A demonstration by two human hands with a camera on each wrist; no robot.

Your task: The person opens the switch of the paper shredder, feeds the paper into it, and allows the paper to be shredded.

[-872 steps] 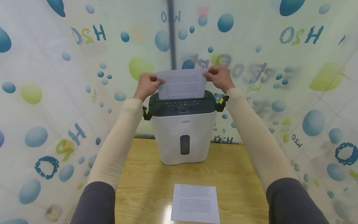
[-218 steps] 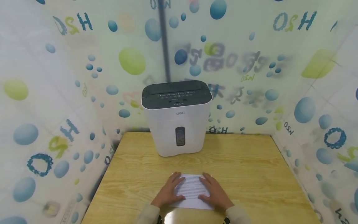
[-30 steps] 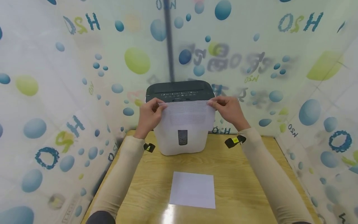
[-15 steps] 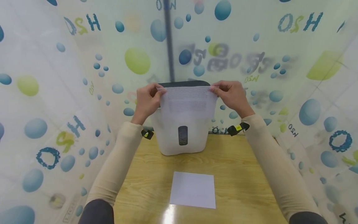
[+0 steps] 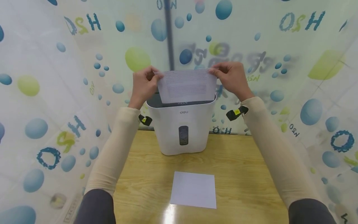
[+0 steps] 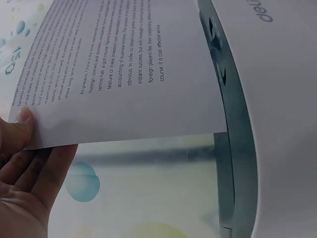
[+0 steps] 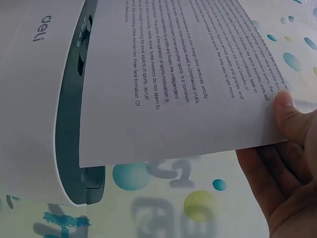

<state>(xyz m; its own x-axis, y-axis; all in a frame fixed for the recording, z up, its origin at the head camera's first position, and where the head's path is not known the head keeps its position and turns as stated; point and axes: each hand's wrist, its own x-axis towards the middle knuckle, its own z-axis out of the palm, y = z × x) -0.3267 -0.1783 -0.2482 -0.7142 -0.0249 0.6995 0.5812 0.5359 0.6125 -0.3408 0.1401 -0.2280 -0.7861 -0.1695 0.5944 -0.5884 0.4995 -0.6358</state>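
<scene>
Where the printed sheet (image 5: 188, 85) is hanging: over the dark lid (image 5: 154, 101) of the white shredder (image 5: 181, 120), the text facing the person and the lower edge crossing the lid — whether it is touching there, I cannot tell.
Step in hand: the person is probably lining the paper up for feeding; any slot is being hidden behind the sheet.
Next move: the pose seems to be calling for a level lowering, with the lower edge kept straight and both corners coming down evenly.
Left grip: the left hand (image 5: 144, 85) is pinching the upper left corner, thumb on the printed face, fingers behind.
Right grip: the right hand (image 5: 232, 77) is pinching the upper right corner in the same way — narrow, with only the paper between thumb and fingers.
Arms: both are reaching forward and inward in pale sleeves, the hands standing at roughly matching heights and keeping the sheet taut.
White paper on the surface: the white paper (image 5: 193, 189) is lying flat on the wooden surface (image 5: 232, 174), nearer the person than the shredder; no print is showing on its upper face.
</scene>
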